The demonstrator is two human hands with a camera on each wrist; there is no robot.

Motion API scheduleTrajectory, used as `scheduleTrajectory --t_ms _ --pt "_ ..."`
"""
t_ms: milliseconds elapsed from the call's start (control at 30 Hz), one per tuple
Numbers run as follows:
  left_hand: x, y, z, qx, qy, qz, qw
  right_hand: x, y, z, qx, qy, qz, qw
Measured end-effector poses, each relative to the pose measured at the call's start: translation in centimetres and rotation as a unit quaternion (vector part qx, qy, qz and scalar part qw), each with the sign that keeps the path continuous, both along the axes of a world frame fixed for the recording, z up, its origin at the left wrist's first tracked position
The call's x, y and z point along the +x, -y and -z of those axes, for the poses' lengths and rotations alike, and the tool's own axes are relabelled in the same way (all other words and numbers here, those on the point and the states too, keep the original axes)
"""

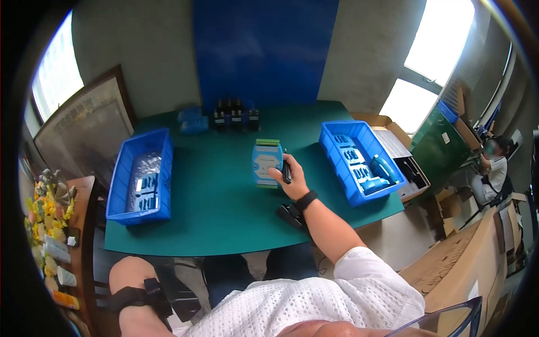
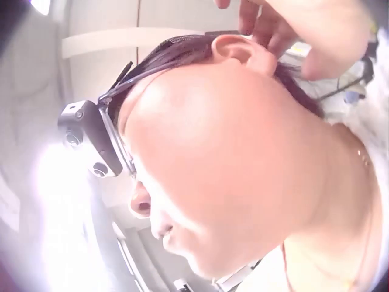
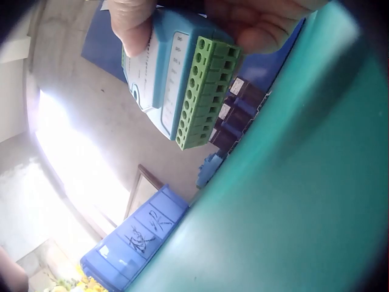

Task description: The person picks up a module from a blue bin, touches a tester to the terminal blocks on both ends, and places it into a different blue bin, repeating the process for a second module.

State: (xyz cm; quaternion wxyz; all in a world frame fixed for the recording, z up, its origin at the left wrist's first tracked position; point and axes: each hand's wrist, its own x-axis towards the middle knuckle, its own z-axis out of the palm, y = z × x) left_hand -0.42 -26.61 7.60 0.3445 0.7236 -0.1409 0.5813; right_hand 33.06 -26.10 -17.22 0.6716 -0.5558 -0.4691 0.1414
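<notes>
My right hand (image 1: 291, 178) grips a blue module with green terminal blocks (image 1: 266, 161) above the table. The thumb lies on its labelled face, and the other fingers are behind it. In the right wrist view, a green terminal block (image 3: 206, 94) faces the camera, with its row of sockets showing. My left hand (image 2: 319, 33) is raised beside the head, its fingers loosely bent by the ear and holding nothing visible. The fingertips are partly cut off at the top of the left wrist view.
On the green table (image 1: 219, 219), a blue bin (image 1: 167, 191) at left and another blue bin (image 1: 359, 197) at right hold several blue modules. Dark bottle-like items (image 1: 236, 116) and bluish packets (image 1: 193, 124) stand at the back. A cardboard box (image 1: 455, 253) is at right; a person (image 1: 494, 174) sits beyond.
</notes>
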Motion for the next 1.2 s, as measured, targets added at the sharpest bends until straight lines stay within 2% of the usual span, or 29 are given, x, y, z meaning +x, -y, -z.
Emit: scheduleTrajectory --t_ms 333,433,533,767,1200 --pt "-2.7 0.1 -0.9 0.051 0.016 -0.041 0.998 0.4 -0.4 0.8 0.008 -0.008 0.004 1.000" --pt "-3.0 0.4 -0.6 0.061 0.016 -0.046 0.997 0.0 -0.1 0.2 0.007 -0.009 0.002 1.000" --pt "-3.1 0.4 -0.5 0.064 0.014 -0.049 0.997 0.4 -0.2 0.6 0.001 0.039 0.026 0.999" --pt "-3.2 0.4 -0.9 0.078 0.009 -0.057 0.995 0.6 -0.5 1.1 0.007 -0.003 0.013 1.000" --pt "-3.3 0.6 -1.6 0.095 0.003 -0.064 0.993 0.5 -0.2 0.5 -0.014 0.026 0.023 0.999"
